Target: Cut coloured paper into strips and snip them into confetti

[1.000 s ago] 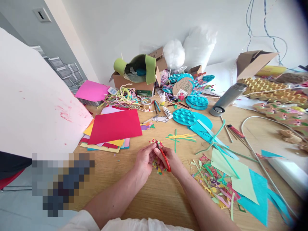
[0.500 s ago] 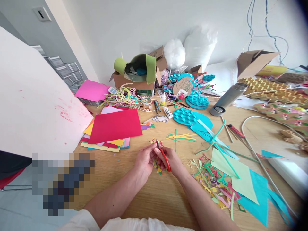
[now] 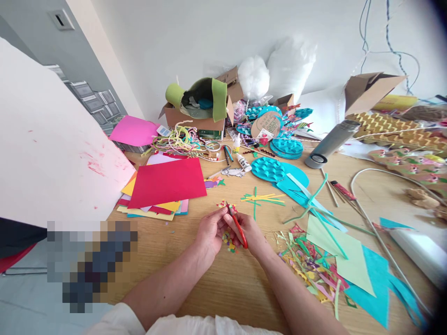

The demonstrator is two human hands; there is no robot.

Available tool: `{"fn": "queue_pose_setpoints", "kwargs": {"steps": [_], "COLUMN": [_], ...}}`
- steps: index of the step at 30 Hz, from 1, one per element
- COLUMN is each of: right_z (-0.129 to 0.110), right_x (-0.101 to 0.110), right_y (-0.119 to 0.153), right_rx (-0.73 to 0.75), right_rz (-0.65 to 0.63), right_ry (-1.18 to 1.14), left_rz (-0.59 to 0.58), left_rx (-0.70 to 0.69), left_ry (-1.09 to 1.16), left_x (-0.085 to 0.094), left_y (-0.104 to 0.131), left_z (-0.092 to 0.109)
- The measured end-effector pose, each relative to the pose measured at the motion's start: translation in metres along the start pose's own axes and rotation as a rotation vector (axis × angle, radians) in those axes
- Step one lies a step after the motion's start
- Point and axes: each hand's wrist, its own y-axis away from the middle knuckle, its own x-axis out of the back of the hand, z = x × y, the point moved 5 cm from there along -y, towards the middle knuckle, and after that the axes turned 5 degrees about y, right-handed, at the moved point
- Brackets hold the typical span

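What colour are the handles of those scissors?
Red: the scissors' handles show in the head view, at the right hand.

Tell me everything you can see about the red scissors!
The scissors have a shiny red handle that looks like plastic and narrow, dark blades that look like metal. The right hand holds them at a slant, with the tips pointing away from the person and a little left, towards tiny coloured paper bits. The left hand is right beside the blades, but whether it touches them is hard to tell. Fingers hide part of the handle.
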Motion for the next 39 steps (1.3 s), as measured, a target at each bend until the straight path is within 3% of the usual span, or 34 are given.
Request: {"fn": "queue_pose_setpoints", "kwargs": {"steps": [15,23,33,39], "right_z": [0.0,-0.008,-0.004,0.001], "right_x": [0.003,0.006,0.002,0.001], "right_y": [0.001,0.005,0.004,0.002], "right_rx": [-0.019,-0.03,-0.009,0.018], "right_rz": [0.012,-0.04,-0.126,-0.162], "right_ry": [-0.005,0.003,0.037,0.043], "left_rz": [-0.057,-0.141,-0.178,-0.165], "left_rx": [-0.083,-0.112,-0.086,-0.084], "left_ry": [0.006,-0.146,-0.401,-0.442], "left_x": [-0.003,-0.003,0.003,0.001], "left_y": [-0.001,-0.008,-0.016,-0.013], "left_z": [0.004,0.021,0.038,0.043]}}
